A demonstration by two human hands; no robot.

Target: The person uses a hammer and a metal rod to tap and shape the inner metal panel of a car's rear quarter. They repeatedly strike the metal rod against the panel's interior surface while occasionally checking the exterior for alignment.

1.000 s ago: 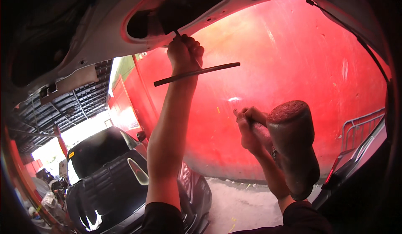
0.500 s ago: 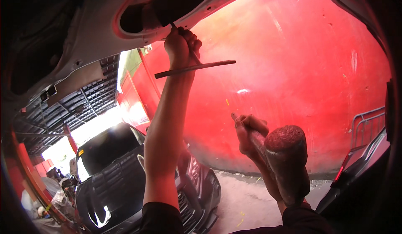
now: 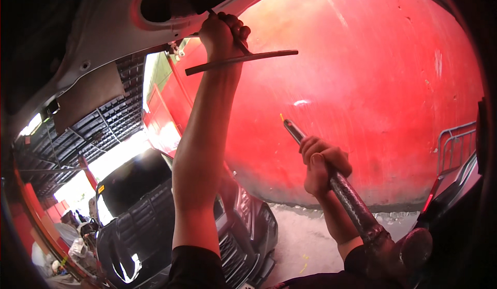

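Note:
Overhead, my left hand point(image 3: 220, 34) is closed around the shaft of a metal T-bar rod. Its crossbar point(image 3: 269, 55) sticks out below the fist, in front of my forearm. The rod's upper end goes toward a dark oval opening point(image 3: 155, 4) in the raised vehicle panel point(image 3: 111, 27), and its tip is hidden there. Lower and to the right, my right hand point(image 3: 325, 164) wraps round the metal tube handle of a hammer point(image 3: 357, 206). The hammer's thick round head point(image 3: 414, 247) points down toward me at the lower right, partly in shadow.
A dark pickup-like vehicle point(image 3: 134, 206) stands at the lower left with clutter point(image 3: 77, 247) beside it. A red wall point(image 3: 362, 82) fills the background. At the right are a metal railing point(image 3: 458, 134) and part of another vehicle point(image 3: 450, 190).
The hammer's head has swung down and right, toward me, so its handle now shows lengthwise. My left hand and the T-bar sit slightly higher in view, the crossbar tilted a little differently.

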